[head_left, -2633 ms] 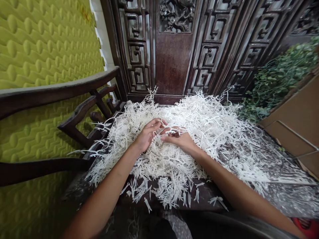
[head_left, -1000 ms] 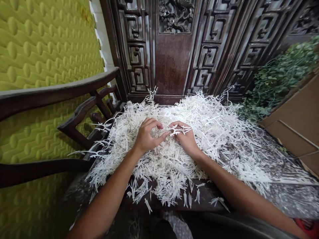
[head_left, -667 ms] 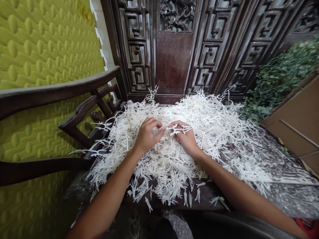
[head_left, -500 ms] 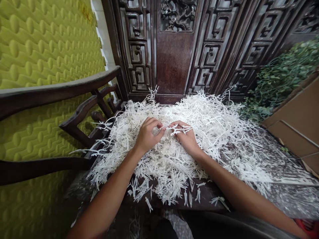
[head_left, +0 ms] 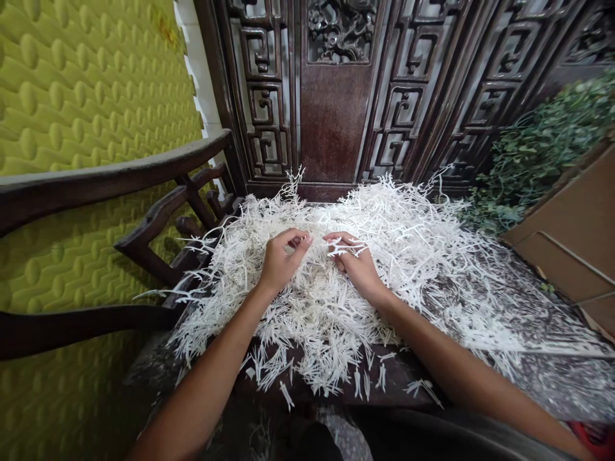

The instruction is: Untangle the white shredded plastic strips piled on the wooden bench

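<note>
The left hand [head_left: 280,261], fingers pressed together, has drawn toward nine o'clock, leaving the sprig [head_left: 346,248] pinched in the right hand [head_left: 359,269] alone.

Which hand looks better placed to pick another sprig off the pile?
Probably the left hand: whether it pinches anything small is unclear, but the right hand holds a sprig. Both are over the pile.

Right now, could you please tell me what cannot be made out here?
In the head view:
Left hand: anything pinched there is too small to identify.
Dark wooden surface: largely hidden by the white pile.
Red object: blurred, cut off at the lower right corner.
</note>
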Tool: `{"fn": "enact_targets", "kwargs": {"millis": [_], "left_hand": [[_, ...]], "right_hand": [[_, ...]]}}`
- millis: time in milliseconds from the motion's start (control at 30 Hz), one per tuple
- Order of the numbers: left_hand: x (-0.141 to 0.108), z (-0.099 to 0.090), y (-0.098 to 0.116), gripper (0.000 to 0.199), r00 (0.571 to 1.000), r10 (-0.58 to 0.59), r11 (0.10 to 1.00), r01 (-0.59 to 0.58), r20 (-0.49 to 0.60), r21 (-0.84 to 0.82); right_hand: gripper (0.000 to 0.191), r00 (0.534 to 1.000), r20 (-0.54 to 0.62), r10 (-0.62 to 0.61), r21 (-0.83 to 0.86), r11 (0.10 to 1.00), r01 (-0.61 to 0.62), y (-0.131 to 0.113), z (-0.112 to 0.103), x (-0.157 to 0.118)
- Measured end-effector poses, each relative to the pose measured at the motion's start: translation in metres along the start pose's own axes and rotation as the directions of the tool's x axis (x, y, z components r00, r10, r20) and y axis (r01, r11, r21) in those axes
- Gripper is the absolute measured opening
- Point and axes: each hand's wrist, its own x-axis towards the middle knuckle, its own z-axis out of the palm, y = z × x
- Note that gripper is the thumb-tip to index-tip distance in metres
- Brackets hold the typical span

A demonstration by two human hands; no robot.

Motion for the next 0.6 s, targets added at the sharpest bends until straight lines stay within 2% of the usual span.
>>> {"fn": "enact_targets", "kwargs": {"millis": [100,200,300,467,533,600], "left_hand": [[0.003,-0.002,-0.005,0.025,0.993,-0.121,0.987,0.119,-0.005,-0.11],[0.005,-0.003,-0.01,0.024,0.981,-0.188,0.951,0.192,0.037,-0.241],[0.006,-0.002,-0.011,0.023,0.973,-0.21,0.913,0.229,0.092,-0.336],[0.005,-0.003,-0.004,0.023,0.96,-0.206,0.891,0.264,0.188,-0.37],[0.004,-0.003,-0.001,0.024,0.957,-0.208,0.892,0.271,0.203,-0.363],[0.004,-0.004,0.001,0.025,0.953,-0.208,0.894,0.276,0.219,-0.352]], "right_hand": [[0.034,0.999,0.021,0.034,-0.007,0.999,-0.034,0.002,0.0,0.0],[0.034,0.999,0.039,0.028,-0.063,0.998,-0.026,-0.001,0.0,-0.002],[0.039,0.997,0.074,0.0,-0.096,0.995,0.007,-0.008,0.001,-0.006],[0.057,0.987,0.153,0.053,-0.037,0.998,-0.048,-0.015,0.003,-0.009],[0.053,0.985,0.166,0.041,-0.013,0.999,-0.039,-0.014,0.003,-0.009],[0.04,0.988,0.155,0.013,-0.024,1.0,-0.009,-0.011,0.003,-0.007]]}}
